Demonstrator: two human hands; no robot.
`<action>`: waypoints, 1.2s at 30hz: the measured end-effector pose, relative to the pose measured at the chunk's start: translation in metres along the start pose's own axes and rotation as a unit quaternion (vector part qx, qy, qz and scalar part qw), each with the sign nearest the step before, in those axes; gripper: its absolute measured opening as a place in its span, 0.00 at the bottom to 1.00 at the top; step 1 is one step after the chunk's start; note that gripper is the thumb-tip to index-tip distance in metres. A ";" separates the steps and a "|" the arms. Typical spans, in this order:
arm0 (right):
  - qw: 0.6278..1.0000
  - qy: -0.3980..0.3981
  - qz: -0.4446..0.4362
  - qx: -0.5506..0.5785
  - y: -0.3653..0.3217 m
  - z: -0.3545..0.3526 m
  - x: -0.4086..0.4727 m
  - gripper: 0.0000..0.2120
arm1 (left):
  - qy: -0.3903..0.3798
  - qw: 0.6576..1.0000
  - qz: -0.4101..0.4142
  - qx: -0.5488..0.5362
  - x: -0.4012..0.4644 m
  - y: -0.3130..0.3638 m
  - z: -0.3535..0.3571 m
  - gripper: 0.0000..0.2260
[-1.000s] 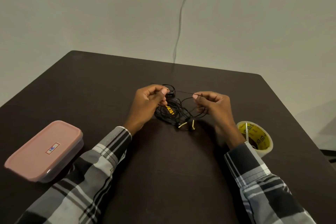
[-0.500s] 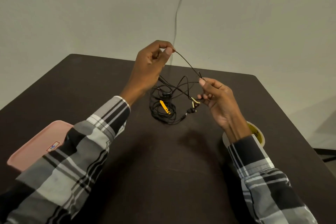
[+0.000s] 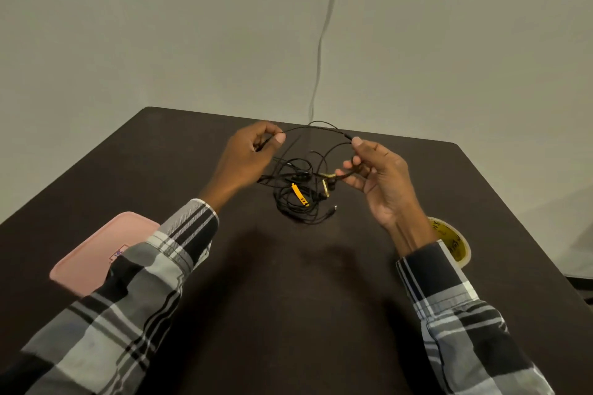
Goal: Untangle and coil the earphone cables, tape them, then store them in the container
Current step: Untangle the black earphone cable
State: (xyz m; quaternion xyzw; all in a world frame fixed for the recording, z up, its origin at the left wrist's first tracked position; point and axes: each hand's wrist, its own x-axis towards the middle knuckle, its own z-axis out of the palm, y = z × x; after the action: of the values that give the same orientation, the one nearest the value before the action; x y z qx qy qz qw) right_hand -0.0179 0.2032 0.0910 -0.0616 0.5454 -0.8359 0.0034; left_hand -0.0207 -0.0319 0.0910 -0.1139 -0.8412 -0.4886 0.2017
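Both hands, left hand [image 3: 247, 154] and right hand [image 3: 380, 176], pinch one strand of the tangled earphone cables [image 3: 298, 192] between fingers, arching it above the tabletop [image 3: 288, 298] to isolate it from the knot.

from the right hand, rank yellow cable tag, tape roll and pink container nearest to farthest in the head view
From the right hand:
1. Yellow cable tag, just left, in the tangle.
2. Tape roll, by the right wrist.
3. Pink container, far left, behind the left sleeve.

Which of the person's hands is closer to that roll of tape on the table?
The right hand. The tape roll lies just beside its wrist, partly behind the sleeve. The left hand is across the cable tangle, much farther away.
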 end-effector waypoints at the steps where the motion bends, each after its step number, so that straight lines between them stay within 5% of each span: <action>1: 1.000 -0.005 0.003 -0.001 0.001 0.003 -0.001 0.04 | -0.002 1.000 -0.010 0.001 -0.004 0.000 0.002 0.09; 6: 1.000 -0.005 0.023 -0.007 0.007 0.015 -0.006 0.04 | 0.046 0.999 -0.019 0.010 -0.028 0.008 0.019 0.09; 11: 1.000 0.002 0.027 -0.008 0.006 0.022 -0.010 0.04 | 0.178 0.980 0.091 -0.003 -0.050 0.028 0.027 0.18; 14: 1.000 0.004 0.028 -0.006 0.003 0.025 -0.011 0.04 | 0.094 0.978 0.184 -0.039 -0.066 0.036 0.033 0.15; 17: 1.000 0.002 0.025 -0.004 0.000 0.027 -0.013 0.04 | -0.032 0.992 0.104 -0.063 -0.081 0.027 0.042 0.22; 21: 1.000 -0.006 0.023 -0.006 -0.001 0.027 -0.015 0.04 | -0.076 0.993 0.007 -0.087 -0.090 0.020 0.053 0.32; 28: 1.000 -0.012 0.021 0.003 -0.005 0.026 -0.017 0.04 | -0.013 0.993 -0.020 -0.113 -0.078 0.026 0.050 0.05; 36: 0.999 -0.019 0.025 0.011 -0.005 0.029 -0.019 0.04 | -0.077 0.979 -0.073 -0.175 -0.080 0.028 0.054 0.07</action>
State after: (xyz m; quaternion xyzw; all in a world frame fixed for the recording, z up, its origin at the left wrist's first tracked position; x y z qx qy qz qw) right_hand 0.0040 0.1798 0.1052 -0.0632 0.5373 -0.8403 0.0355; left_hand 0.0490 0.0292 0.0530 -0.1231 -0.7619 -0.6311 0.0778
